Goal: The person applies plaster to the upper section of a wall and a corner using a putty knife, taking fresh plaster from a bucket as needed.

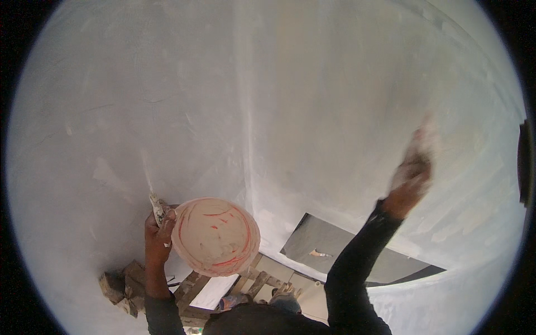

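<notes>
The left hand [160, 228] is gripping a slim tool [156, 205] and, beside its thumb, a smeared basin [255, 240]; the right hand [414, 172] is blurring, its hold impossible to tell.

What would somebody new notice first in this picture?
Probably the round, red-streaked tub low, left of the middle, held by the left hand. Next, the right hand, a blur in front of the pale wall on the right; whether it holds anything, I can't tell.

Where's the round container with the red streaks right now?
In the head view, the round container is low, left of centre, with the left hand at its left edge.
</notes>
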{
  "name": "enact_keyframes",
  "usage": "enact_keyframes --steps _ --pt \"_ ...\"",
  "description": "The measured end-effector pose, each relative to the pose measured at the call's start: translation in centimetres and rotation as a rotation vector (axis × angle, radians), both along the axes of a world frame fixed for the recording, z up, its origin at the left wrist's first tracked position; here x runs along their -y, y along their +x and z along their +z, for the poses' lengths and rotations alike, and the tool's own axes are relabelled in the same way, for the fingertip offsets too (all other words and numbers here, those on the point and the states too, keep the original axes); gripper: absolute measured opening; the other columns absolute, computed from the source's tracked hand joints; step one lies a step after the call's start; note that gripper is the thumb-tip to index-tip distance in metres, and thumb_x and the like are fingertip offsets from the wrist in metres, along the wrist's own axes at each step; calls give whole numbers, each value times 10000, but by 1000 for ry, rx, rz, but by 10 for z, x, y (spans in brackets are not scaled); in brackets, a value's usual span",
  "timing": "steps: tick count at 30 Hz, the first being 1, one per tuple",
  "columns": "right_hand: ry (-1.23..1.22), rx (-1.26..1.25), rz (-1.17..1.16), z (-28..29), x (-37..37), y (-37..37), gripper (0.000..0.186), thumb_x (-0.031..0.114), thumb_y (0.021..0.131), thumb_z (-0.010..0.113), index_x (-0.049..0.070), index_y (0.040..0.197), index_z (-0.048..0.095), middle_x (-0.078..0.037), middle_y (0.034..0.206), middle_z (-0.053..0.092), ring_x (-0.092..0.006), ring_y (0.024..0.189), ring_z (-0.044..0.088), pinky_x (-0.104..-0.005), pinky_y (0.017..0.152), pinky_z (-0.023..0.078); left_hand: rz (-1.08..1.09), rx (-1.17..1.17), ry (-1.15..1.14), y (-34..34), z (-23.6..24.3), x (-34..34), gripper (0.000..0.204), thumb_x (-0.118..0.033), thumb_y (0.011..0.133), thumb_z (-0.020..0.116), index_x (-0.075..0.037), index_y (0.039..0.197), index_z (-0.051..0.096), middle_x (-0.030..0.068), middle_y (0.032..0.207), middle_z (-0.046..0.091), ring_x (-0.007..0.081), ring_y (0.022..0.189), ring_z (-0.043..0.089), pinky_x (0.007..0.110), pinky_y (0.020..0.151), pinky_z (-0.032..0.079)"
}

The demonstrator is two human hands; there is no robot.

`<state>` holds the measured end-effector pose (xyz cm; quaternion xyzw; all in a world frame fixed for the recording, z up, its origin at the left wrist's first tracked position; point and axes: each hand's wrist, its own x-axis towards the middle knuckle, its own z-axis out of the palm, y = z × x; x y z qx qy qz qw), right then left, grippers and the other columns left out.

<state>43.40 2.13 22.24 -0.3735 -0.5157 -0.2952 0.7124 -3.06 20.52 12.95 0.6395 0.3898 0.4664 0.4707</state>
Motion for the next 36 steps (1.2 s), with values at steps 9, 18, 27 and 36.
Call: enact_keyframes --steps 9,18,27,36 --pt "-458 -1252 840 -409 -114 -88 392 256 953 468 -51 1183 550 -174 1114 657 -302 985 673 -381 835 560 189 -221 43 -5 -6 1 368 -321 901 609 27 1020 590 75 914 623 166 827 555 323 756 462" --pt "-321 -707 441 -302 -176 -41 422 348 1005 463 -21 1204 503 -207 1294 546 -347 1236 518 -453 1061 408 222 -344 310 -23 -15 -3 304 -314 917 600 -13 933 564 42 825 553 148 763 496 312 699 433" --pt "92 -505 506 9 -1 33 282 149 943 578 -43 1146 616 -296 1376 446 -350 1310 447 -388 1069 434 152 -57 13 12 7 10 334 -351 923 602 -19 930 567 36 815 565 145 756 509 300 713 432" --pt "-230 -604 456 -204 -38 -70 589 433 1006 388 13 1418 391 -168 1374 506 -279 1231 532 -428 1035 424 255 -135 43 -2 0 8 324 -327 919 627 -11 975 585 50 848 587 147 787 530 290 745 445"
